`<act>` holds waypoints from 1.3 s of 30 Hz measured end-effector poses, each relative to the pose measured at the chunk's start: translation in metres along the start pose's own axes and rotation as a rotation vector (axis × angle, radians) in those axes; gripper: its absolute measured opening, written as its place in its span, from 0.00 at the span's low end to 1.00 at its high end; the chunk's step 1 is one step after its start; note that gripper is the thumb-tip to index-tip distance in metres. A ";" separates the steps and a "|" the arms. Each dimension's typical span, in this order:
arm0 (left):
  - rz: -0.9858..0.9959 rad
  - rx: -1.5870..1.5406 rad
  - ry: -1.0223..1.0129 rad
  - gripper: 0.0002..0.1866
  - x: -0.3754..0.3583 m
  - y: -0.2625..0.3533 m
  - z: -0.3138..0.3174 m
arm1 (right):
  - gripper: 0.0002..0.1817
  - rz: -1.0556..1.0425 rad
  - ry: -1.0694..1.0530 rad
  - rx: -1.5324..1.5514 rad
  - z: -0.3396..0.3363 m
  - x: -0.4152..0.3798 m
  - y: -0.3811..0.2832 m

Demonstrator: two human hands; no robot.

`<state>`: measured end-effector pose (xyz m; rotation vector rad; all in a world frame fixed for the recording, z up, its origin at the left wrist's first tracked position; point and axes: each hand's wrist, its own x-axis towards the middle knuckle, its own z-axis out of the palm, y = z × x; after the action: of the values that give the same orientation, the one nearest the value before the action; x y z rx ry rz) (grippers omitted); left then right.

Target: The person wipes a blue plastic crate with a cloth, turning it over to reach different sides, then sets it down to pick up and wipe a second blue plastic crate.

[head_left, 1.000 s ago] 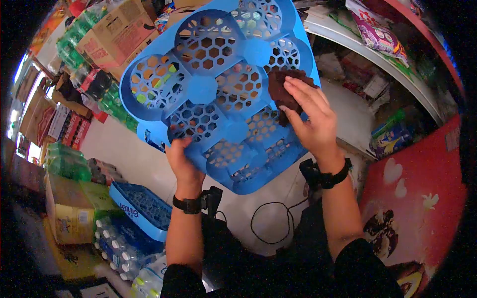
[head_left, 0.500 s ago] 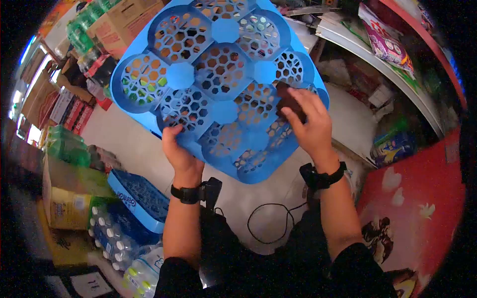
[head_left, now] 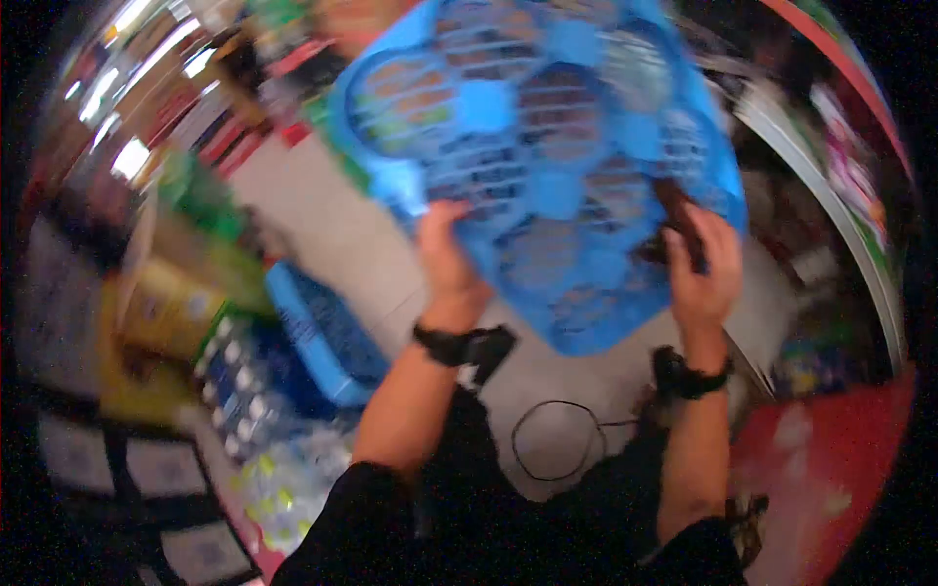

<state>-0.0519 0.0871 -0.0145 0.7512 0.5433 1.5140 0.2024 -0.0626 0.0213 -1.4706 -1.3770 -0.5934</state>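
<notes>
A blue plastic tray point(head_left: 555, 195) with round recesses and honeycomb holes is held up in front of me, tilted. My left hand point(head_left: 451, 259) grips its near left edge, with the thumb over the rim. In my right hand point(head_left: 705, 269) is a dark brown cloth-like piece point(head_left: 672, 200), held against the tray's right side between thumb and fingers. Motion blur hides its exact kind.
Another blue tray point(head_left: 322, 337) stands on the left by several white-capped bottles point(head_left: 234, 381) and a yellow box point(head_left: 171, 303). A looped black cable point(head_left: 559, 439) lies on the floor. A white-edged shelf point(head_left: 821, 166) curves along the right, above a red surface point(head_left: 831, 469).
The view has swung left and blurred, so the surroundings sit further right. The tray and both hands appear further right too; the left hand still grips the rim, the right hand the brown piece.
</notes>
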 end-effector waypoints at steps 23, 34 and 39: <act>-0.204 -0.530 -0.132 0.22 0.018 0.042 -0.020 | 0.59 0.646 0.042 1.112 -0.051 0.015 0.055; -0.217 -0.442 -0.224 0.23 0.027 0.046 -0.029 | 0.34 0.460 -0.268 0.259 -0.118 0.014 0.157; -0.171 -0.421 -0.290 0.23 0.033 0.051 -0.041 | 0.39 0.597 -0.673 0.427 -0.115 0.013 0.089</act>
<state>-0.1162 0.1196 -0.0003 0.5641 0.0616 1.2736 0.3197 -0.1453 0.0476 -1.6671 -1.3280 0.5925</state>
